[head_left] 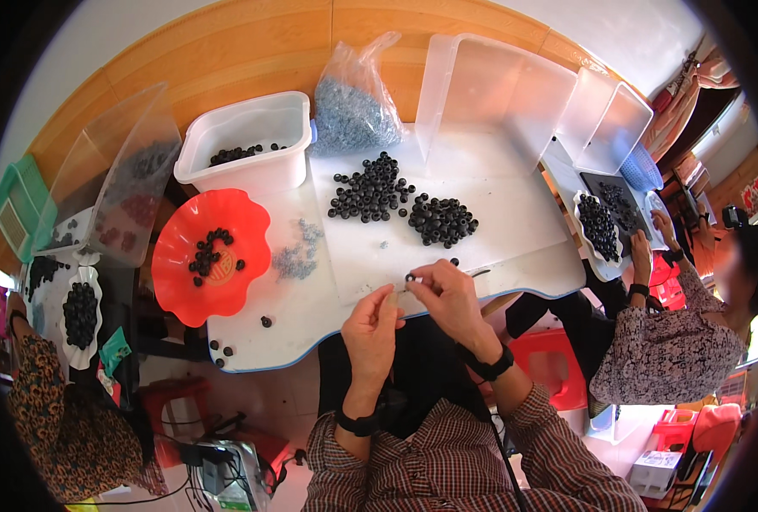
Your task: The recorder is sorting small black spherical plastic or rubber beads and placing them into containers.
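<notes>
At the near edge of the white table, my two hands meet with their fingertips close together. My right hand (456, 297) pinches a small black bead (410, 277) between thumb and fingers. My left hand (370, 331) is closed in a pinch beside it, on something too small to make out. Two piles of black beads (444, 221) lie just beyond my hands, the farther pile (369, 188) more spread out. One loose bead (454, 262) sits close to my right hand. To the left, a scatter of small clear bluish pieces (298, 252) lies on the table.
A red scalloped bowl (183, 277) and a white tub (251, 183), both holding black beads, stand left. Behind are a bag of bluish pieces (353, 111) and a clear plastic bin (503, 94). Co-workers sit at both sides, one at the right (678, 341).
</notes>
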### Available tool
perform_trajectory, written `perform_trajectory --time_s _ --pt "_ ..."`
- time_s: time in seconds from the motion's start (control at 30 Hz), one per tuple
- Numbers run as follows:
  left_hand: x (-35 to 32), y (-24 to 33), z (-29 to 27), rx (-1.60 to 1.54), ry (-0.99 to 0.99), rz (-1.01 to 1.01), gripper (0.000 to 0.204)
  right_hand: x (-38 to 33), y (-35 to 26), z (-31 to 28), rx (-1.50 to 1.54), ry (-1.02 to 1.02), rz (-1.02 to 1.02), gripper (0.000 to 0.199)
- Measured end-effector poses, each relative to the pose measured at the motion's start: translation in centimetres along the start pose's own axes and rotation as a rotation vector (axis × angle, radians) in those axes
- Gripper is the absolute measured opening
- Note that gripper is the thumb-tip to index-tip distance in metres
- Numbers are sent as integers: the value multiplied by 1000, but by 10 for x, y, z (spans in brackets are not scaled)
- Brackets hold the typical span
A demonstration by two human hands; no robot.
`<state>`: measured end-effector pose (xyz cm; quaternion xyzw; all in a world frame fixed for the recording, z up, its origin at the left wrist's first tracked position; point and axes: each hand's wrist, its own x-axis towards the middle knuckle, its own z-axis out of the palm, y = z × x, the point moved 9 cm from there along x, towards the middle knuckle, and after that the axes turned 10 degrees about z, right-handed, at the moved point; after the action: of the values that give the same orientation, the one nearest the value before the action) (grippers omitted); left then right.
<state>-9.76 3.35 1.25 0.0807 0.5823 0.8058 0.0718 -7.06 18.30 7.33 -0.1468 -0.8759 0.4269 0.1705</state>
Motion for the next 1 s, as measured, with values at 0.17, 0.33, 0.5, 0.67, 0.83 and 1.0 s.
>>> perform_trajectory --time_s 0.17,0.33,0.5,0.67,0.83,1.0 --pt "2 -5 4 -47 -39 -67 26 -14 -23 12 65 -154 -121 16" --pt "2 -14 -12 -184 16 -101 23 -3 -25 14 90 -175 -111 17" --pt "0 -20 -20 -298 78 -168 19 17 -7 -15 -44 273 -173 15" --pt "2 -17 -24 -307 104 -146 21 -21 41 -84 -110 741 -15 9" --pt "1 -18 -21 -271 136 -125 20 -55 70 -78 -103 584 107 16" --pt "-2 -18 -16 -287 128 -121 19 -50 65 -61 -250 483 118 20"
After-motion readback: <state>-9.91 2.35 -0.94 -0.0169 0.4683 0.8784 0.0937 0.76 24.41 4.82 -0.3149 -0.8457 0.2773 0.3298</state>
